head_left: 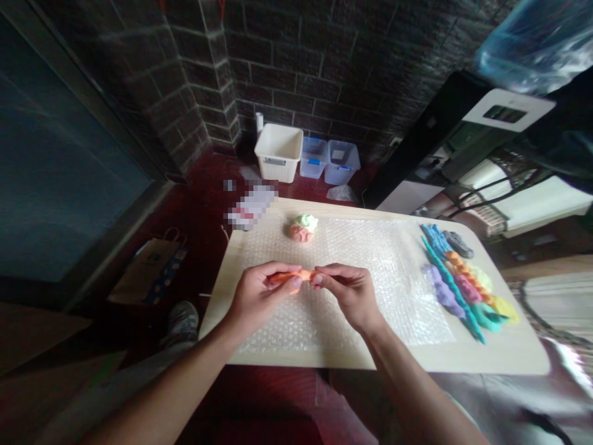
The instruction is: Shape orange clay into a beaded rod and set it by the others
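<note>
A strip of orange modelling clay [304, 275] is stretched between my hands above the bubble wrap [370, 309]. My left hand [262, 287] is closed round its left part, thumb on top. The fingertips of my right hand [349, 290] pinch the right end. Beyond my hands sits a lump of clay [302, 228], pale green on top and salmon pink below. To the right lie several pieces of coloured clay, among them a long teal roll [451, 287], a purple piece [442, 290], a blue piece [435, 239] and a bumpy orange strip [467, 272].
The pale wooden table [500, 358] has rounded corners. A white bin [278, 151] and two clear boxes with blue latches [341, 162] stand on the floor by the brick wall. A paper bag [146, 269] is at the left, near a shoe [183, 321].
</note>
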A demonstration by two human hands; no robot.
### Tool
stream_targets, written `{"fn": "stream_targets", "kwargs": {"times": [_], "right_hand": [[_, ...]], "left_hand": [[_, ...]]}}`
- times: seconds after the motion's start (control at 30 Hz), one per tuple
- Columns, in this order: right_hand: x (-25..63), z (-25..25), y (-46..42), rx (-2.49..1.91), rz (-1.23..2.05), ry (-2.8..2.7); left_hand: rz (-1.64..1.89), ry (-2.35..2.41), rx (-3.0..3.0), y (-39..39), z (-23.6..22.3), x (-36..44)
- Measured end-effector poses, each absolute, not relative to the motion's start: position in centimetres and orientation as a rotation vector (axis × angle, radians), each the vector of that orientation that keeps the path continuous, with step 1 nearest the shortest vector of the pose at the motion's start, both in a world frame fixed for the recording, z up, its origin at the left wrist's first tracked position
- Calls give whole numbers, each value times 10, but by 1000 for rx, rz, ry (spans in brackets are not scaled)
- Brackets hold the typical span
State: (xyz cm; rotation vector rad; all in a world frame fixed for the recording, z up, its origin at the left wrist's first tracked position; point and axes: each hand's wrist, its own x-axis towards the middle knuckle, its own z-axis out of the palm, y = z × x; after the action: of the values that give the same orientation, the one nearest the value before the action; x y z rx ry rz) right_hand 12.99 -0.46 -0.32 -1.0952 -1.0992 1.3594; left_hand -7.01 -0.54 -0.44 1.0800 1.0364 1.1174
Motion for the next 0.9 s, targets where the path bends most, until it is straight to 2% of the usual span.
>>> {"fn": "stream_targets", "kwargs": {"times": [0.47, 0.77, 0.9], "right_hand": [[129, -15, -3, -1177, 1207, -1073], [116, -12, -5, -1018, 1542, -819], [106, -15, -8, -1010, 1558, -836]], "left_hand": [[1107, 985, 979, -4, -13, -68], [1133, 1023, 953, -5, -14, -64], [1163, 1030, 1050, -11, -13, -60]]}}
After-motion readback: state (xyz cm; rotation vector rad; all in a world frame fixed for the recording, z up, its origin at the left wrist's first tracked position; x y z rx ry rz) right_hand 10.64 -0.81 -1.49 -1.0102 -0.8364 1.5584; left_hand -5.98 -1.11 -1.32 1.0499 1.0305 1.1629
